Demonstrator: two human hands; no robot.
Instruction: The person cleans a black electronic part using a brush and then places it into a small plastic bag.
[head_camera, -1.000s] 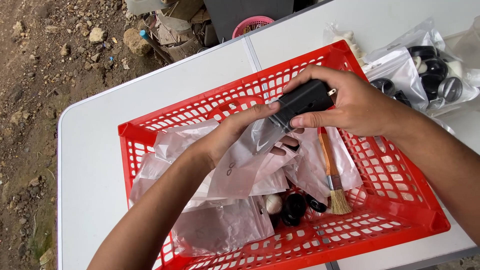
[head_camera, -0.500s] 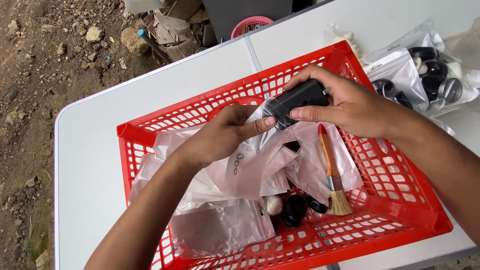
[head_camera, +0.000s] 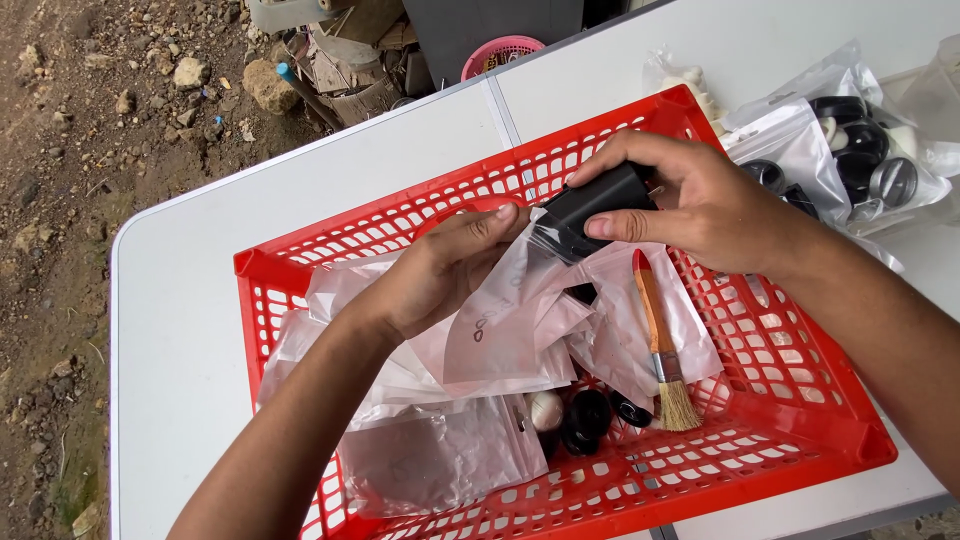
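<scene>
I see my right hand gripping a black block over the red basket, which sits near the bench's front edge. My left hand pinches the mouth of a clear bag just beside the block. More bags fill the basket, with a brush and small black parts among them. Bagged round parts lie at the bench's far right corner.

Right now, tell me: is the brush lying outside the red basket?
No, the brush lies inside the red basket, bristles toward the near rim, on plastic bags.
</scene>
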